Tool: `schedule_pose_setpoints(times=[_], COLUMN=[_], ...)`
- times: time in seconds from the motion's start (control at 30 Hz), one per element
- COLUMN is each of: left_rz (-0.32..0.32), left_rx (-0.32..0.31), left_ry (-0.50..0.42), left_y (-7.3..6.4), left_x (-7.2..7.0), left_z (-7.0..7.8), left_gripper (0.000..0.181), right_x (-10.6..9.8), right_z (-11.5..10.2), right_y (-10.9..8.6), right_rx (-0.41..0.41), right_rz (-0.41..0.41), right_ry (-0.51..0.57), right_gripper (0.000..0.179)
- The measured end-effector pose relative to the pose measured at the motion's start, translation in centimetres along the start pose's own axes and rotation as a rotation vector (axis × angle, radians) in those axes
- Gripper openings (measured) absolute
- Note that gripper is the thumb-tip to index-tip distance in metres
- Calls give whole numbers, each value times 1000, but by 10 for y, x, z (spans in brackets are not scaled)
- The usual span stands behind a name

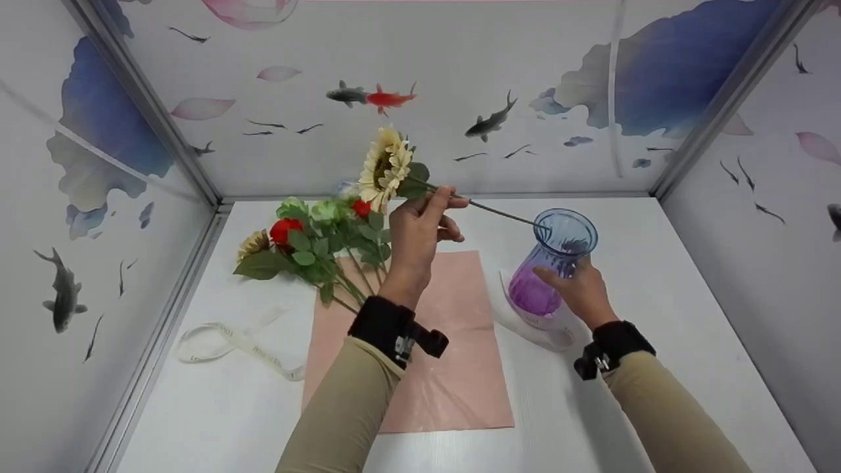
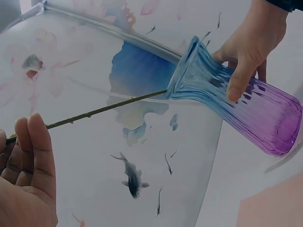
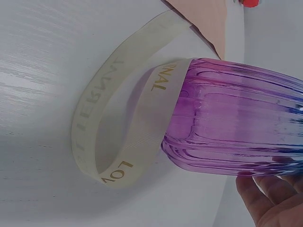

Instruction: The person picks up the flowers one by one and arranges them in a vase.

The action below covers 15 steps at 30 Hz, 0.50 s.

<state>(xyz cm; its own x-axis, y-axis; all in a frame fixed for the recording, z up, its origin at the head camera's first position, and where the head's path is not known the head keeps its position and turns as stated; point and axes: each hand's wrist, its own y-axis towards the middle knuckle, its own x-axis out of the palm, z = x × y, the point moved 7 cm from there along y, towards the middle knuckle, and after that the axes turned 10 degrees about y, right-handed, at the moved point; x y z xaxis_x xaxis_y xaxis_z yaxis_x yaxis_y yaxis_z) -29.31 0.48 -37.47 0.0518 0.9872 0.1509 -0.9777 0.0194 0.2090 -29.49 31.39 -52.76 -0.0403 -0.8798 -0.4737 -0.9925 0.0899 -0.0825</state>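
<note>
Your left hand (image 1: 417,246) pinches the stem (image 1: 502,212) of a yellow flower (image 1: 383,169) between thumb and fingers, so the grip there is narrow. The blossom sits at eleven o'clock from that hand, and the stem runs out toward four o'clock, its far end at the mouth of the glass vase (image 1: 531,295). You cannot tell how deep it goes.

Your right hand (image 1: 586,293) holds the vase, thumb on one side of the glass and fingers round the other. The vase is blue at the top and purple below, with its mouth at one o'clock from its base. Whether the base touches the white table (image 1: 197,420) is unclear.

Taking the pink sheet (image 1: 460,368) as your clock's centre, the vase is at two o'clock. A bunch of flowers (image 1: 322,230), with red and green blossoms and another yellow one, lies toward ten to eleven, its stems over the sheet. A pale ribbon (image 1: 213,341) lies at nine; a lettered ribbon (image 3: 85,132) curls by the vase's base at three.
</note>
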Motion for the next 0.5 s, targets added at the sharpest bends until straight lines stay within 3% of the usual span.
schedule_pose_setpoints(times=[0.3,0.5], left_rz=[-16,-73], left_rx=[1,17], left_ry=[120,166], left_y=[0,0], left_x=[8,16], left_z=[-4,-2], left_gripper=[30,29], right_x=[5,10], right_z=[-5,-9], right_y=[-4,-5], right_rx=[6,-34], right_rz=[-32,-37], right_ry=[17,-10], right_gripper=[116,114])
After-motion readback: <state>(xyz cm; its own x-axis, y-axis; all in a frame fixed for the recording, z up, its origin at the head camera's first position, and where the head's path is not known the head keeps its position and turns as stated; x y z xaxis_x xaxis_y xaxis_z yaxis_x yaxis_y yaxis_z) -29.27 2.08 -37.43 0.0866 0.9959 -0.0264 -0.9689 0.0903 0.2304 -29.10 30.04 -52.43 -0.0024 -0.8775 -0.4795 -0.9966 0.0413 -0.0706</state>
